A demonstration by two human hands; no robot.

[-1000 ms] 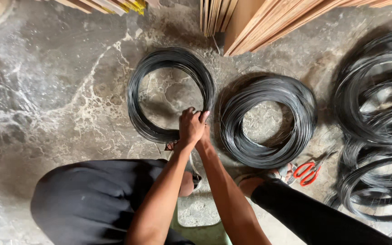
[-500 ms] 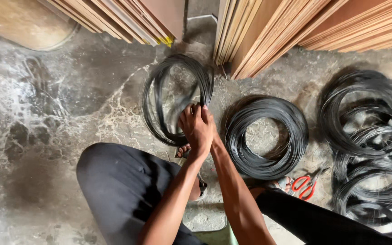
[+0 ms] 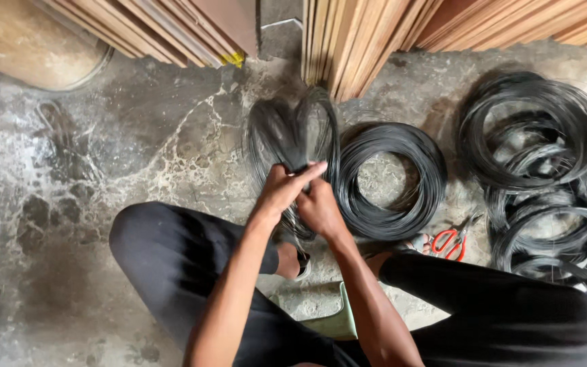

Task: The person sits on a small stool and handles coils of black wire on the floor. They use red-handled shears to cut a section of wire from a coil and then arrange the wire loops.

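Note:
A coil of thin black wire [image 3: 292, 132] stands tilted up off the concrete floor, blurred and bent into a heart-like shape. My left hand [image 3: 281, 188] and my right hand [image 3: 319, 207] are both closed on its near side, close together. A second, tidier black wire coil [image 3: 392, 180] lies flat on the floor just right of my hands.
Several more black wire coils [image 3: 535, 129] lie piled at the right. Red-handled pliers [image 3: 451, 241] rest by my right knee. Wooden boards [image 3: 368, 34] lean at the back, a large pale tub [image 3: 32, 44] stands far left. My legs in dark trousers [image 3: 185, 265] fill the foreground.
The coil lay flat on the floor a second ago; both hands have since raised it upright and squeezed it, so its round shape is now pinched. The view has shifted left.

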